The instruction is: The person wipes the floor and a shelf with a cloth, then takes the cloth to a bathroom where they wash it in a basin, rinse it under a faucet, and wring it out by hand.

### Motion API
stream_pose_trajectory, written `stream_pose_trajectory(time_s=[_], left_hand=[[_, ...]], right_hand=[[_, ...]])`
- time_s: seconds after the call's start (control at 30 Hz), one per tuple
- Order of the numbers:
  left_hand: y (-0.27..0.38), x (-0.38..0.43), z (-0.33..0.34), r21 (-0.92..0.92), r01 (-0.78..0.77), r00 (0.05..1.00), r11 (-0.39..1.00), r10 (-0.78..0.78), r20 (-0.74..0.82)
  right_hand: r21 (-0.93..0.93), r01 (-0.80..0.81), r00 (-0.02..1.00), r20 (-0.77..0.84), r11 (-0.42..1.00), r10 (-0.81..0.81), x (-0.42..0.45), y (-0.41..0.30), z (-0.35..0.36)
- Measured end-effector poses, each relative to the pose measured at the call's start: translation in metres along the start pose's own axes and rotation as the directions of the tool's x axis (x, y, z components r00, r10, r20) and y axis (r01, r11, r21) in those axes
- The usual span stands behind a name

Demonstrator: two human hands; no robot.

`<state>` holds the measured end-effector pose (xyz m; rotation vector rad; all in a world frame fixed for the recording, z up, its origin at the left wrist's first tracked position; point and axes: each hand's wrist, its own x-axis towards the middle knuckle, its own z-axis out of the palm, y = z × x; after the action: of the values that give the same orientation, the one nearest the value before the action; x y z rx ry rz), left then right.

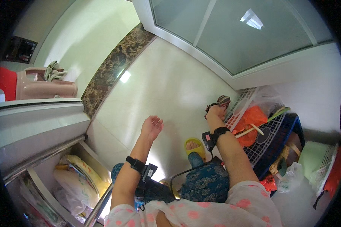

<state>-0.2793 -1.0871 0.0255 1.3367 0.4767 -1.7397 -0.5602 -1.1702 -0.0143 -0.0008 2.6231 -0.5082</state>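
My left hand [152,128] hangs over the pale floor tiles [164,85], fingers loosely curled and slightly apart, with nothing in it. To the right, my right hand [218,111] is shut on a bunched striped cloth [224,101], dark with lighter bands. Part of the cloth shows on either side of the fingers. Close beside that hand is a white plastic lattice rack [238,109] with an orange plastic bag [254,113] and green-and-white stalks [275,115]. Each wrist wears a black strap with a small device.
At lower left an open drawer [95,159] with a metal bar holds plastic bags. A framed glass door [244,51] stands upper right. A brown marble threshold [113,62] crosses the floor near a pink plastic stool [45,90]. At right is a dark blue crate [297,124].
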Motion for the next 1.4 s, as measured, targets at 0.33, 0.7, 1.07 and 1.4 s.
stream_pose_trajectory(time_s=[0.33,0.7,1.07,1.4], left_hand=[[-0.005,0.027,-0.063,-0.125,-0.121,0.965,0.985,0.087,-0.247],[-0.027,0.051,-0.102,0.897,-0.196,0.434,0.396,0.855,-0.283],[-0.032,0.072,-0.094,0.916,0.058,0.317,0.397,0.863,-0.394],[-0.035,0.082,-0.088,0.930,0.332,0.161,0.155,0.963,-0.218]], right_hand=[[-0.287,0.594,0.764,-0.090,0.751,-0.639,-0.032,-0.036,0.095],[-0.135,0.907,0.414,0.109,0.399,-0.904,-0.070,-0.090,0.127],[0.218,0.975,-0.137,0.397,-0.052,-0.908,-0.117,-0.074,0.174],[-0.061,0.997,-0.018,0.328,-0.041,-0.944,-0.090,-0.125,0.204]])
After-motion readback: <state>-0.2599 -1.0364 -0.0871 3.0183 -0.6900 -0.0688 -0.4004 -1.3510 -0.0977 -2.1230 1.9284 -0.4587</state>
